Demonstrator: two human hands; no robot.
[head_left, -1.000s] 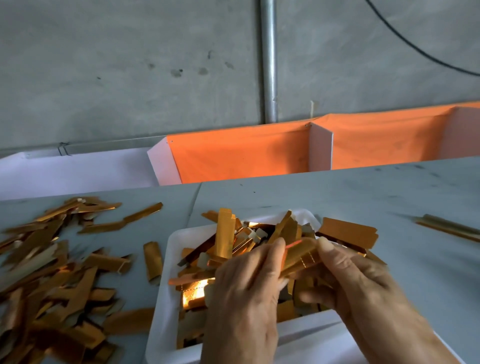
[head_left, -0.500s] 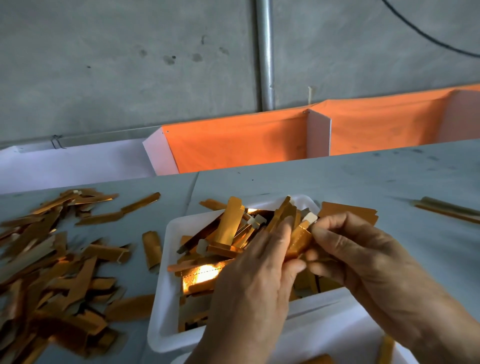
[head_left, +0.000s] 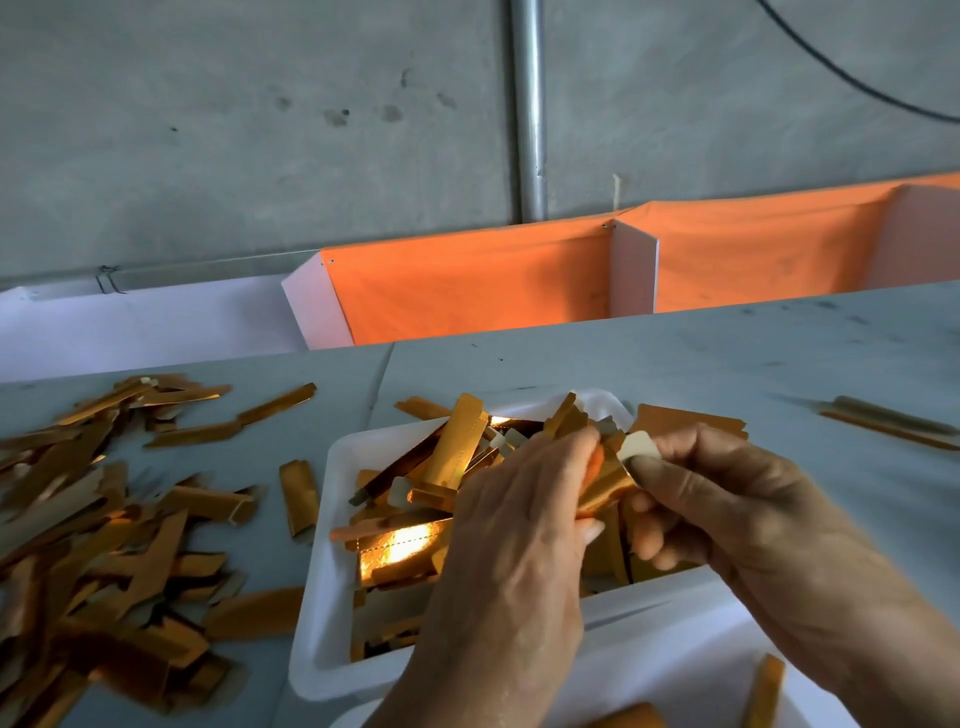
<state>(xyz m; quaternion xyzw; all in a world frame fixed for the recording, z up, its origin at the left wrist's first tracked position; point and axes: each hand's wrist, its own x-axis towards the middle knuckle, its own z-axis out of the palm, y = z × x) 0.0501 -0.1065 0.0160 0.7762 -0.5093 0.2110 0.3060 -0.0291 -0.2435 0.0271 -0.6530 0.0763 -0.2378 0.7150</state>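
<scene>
Both hands hold one gold foil card strip (head_left: 605, 486) above a white tray (head_left: 332, 525) filled with several more gold strips. My left hand (head_left: 519, 540) grips the strip's left part, fingers curled over it. My right hand (head_left: 727, 499) pinches the strip's right end, where a pale tab (head_left: 640, 448) sticks up between thumb and fingers. The strip's lower part is hidden behind my hands.
A large heap of gold strips (head_left: 93, 519) covers the grey table (head_left: 675, 374) at left. A thin bundle of strips (head_left: 893, 427) lies at right. A second white tray (head_left: 691, 675) sits at the bottom edge. Orange cloth bins (head_left: 467, 291) stand behind the table.
The hands lifted the strip out of the tray's pile and brought it closer together; my right hand shifted its pinch to the tab end. The camera tilted slightly down.
</scene>
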